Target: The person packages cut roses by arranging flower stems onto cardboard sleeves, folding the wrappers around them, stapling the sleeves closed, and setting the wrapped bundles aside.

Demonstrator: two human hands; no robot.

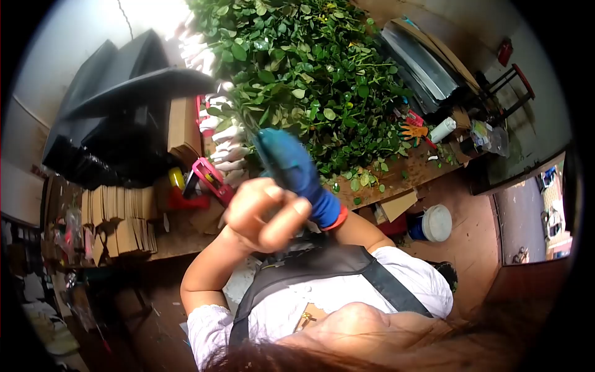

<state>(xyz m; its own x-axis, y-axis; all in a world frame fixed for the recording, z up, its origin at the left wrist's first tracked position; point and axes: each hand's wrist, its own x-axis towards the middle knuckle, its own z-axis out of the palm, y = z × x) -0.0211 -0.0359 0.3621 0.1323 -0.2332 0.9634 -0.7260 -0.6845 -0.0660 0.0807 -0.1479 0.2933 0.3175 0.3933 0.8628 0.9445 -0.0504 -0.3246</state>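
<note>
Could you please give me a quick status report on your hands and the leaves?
Left hand bare, curled; grip blurred. Right hand gloved; grip blurred. Leaves heaped on table. Pink tool near left hand.

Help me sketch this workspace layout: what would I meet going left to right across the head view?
Cardboard pieces, pink tool, gloved right hand, bucket, small red object on the wall.

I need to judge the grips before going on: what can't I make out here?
All in the head view:
Left hand: motion blur; whether it holds anything is unclear.
Gloved right hand: blurred; its exact grip is unclear.
Table: partly hidden under the leafy pile.
White pieces: far ones washed out by glare.
</note>
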